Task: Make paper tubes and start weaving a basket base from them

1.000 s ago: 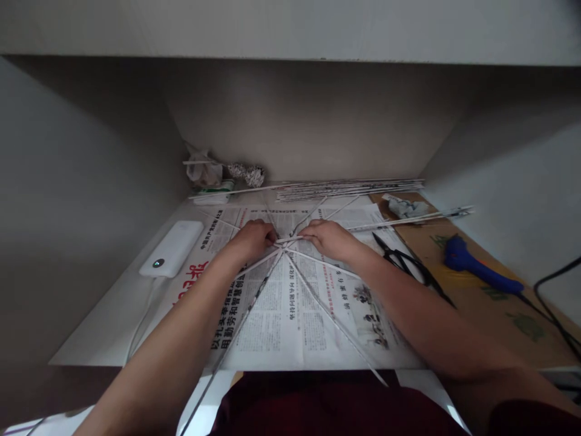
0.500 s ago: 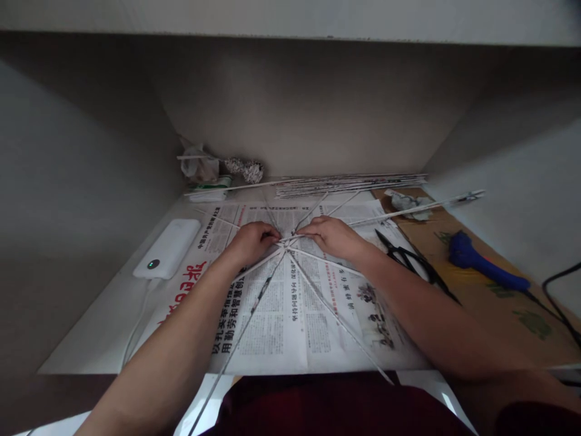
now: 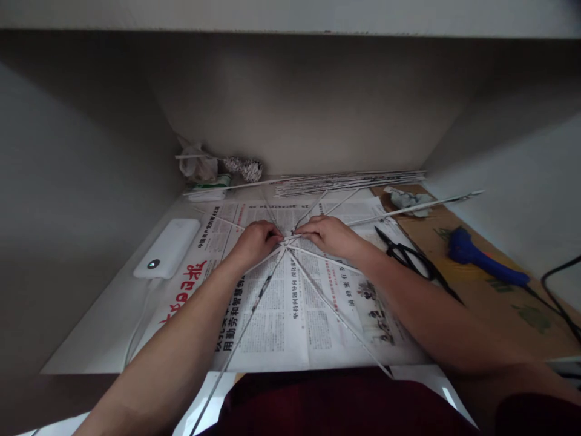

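Thin rolled paper sticks (image 3: 318, 286) cross at one centre and fan out like spokes over a spread newspaper (image 3: 290, 339). At that crossing my left hand (image 3: 258, 241) is closed, its thumb and fingers pinching the paper sticks from the left. My right hand (image 3: 331, 235) grips them from the right, fingertips pressed together just above the centre. The fingertips of both hands are a short distance apart. One long spoke runs down past the table's front edge, between my left forearm and my body. My hands hide part of the crossing.
More paper sticks (image 3: 349, 183) lie bundled along the back wall. At right, black scissors (image 3: 408, 254) and a blue glue gun (image 3: 485, 260) rest on or beside cardboard (image 3: 499, 315). A white power bank (image 3: 167, 248) with a cable lies at left. Behind it is a plastic bag (image 3: 198, 165).
My left hand has shifted very slightly right, closer to the crossing. The right hand keeps nearly the same place, still pinching the sticks.
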`<state>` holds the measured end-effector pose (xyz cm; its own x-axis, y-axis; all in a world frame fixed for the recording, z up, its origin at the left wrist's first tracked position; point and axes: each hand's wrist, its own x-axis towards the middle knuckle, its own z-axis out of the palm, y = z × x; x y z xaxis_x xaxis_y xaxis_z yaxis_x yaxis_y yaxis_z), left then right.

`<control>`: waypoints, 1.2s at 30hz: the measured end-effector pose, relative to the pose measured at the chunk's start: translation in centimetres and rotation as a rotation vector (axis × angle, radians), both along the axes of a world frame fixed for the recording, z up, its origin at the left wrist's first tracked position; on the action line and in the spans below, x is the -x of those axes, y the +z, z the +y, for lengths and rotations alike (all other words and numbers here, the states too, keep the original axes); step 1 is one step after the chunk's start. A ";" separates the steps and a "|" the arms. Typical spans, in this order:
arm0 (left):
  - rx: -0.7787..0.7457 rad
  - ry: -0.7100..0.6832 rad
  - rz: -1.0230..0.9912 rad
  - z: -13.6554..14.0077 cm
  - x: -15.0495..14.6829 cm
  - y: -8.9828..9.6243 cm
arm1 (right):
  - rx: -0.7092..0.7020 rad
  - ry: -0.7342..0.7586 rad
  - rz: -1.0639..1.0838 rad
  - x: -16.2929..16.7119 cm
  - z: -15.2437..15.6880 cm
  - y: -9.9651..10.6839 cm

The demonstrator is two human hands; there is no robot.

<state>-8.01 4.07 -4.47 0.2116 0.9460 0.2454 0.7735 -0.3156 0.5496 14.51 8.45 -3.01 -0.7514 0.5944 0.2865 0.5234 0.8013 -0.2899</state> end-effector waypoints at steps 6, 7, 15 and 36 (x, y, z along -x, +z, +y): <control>-0.012 -0.008 0.011 0.0 0.0 0.0 | -0.014 0.006 0.053 0.2 0.3 -0.9; -0.010 0.000 0.008 0.0 0.1 0.0 | -0.026 0.004 0.059 0.2 0.5 -1.1; 0.024 -0.013 -0.024 0.0 0.2 0.2 | -0.115 0.026 0.095 0.2 0.9 -2.0; 0.029 0.012 0.062 0.1 0.1 0.1 | -0.117 -0.897 -0.186 -16.4 -5.4 3.8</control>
<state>-8.11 4.13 -4.34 0.2145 0.9550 0.2048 0.8097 -0.2911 0.5096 30.95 3.02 0.80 -0.0630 0.9509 0.3030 0.9924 0.0918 -0.0818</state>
